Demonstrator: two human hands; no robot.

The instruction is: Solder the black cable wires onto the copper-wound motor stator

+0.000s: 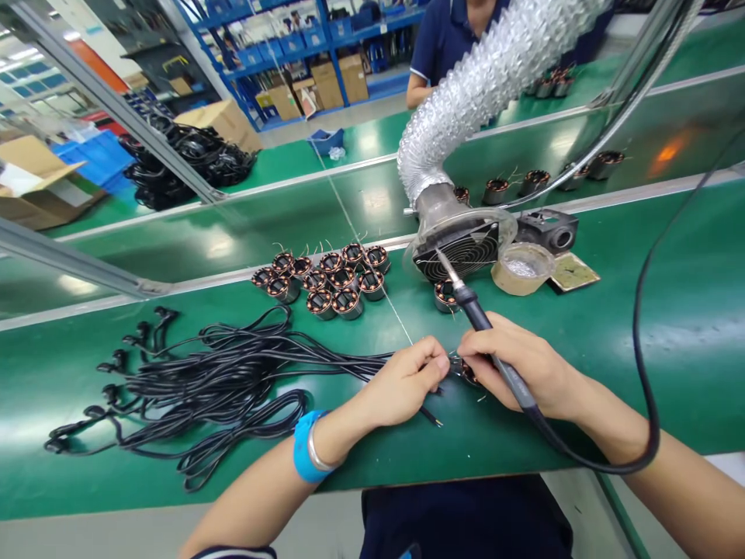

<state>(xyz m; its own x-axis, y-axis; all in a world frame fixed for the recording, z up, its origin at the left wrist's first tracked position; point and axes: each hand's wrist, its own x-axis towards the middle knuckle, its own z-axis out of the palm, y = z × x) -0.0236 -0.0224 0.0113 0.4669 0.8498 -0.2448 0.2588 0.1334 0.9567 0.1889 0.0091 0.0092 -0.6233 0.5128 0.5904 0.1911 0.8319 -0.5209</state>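
Head view. Soldering iron (474,307): was gripped in right hand (527,359), in front of extractor hood (472,247). Judged light, stiff; best taken by handle, slim tip (447,265) probably hot. Showed dark handle, silvery tip, black cord (639,341). Stator (469,374): lay in front of hood, between hands, partly hidden. Judged dense, with delicate leads; best taken round outer wall. Showed dark core, coppery windings. Left hand (404,380): was closed in pinch beside stator; could not tell on what.

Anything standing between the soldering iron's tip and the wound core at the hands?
Yes, in this view: another wound core on the green bench. The iron's tip may be above it. The right hand also partly covers the core at the hands.
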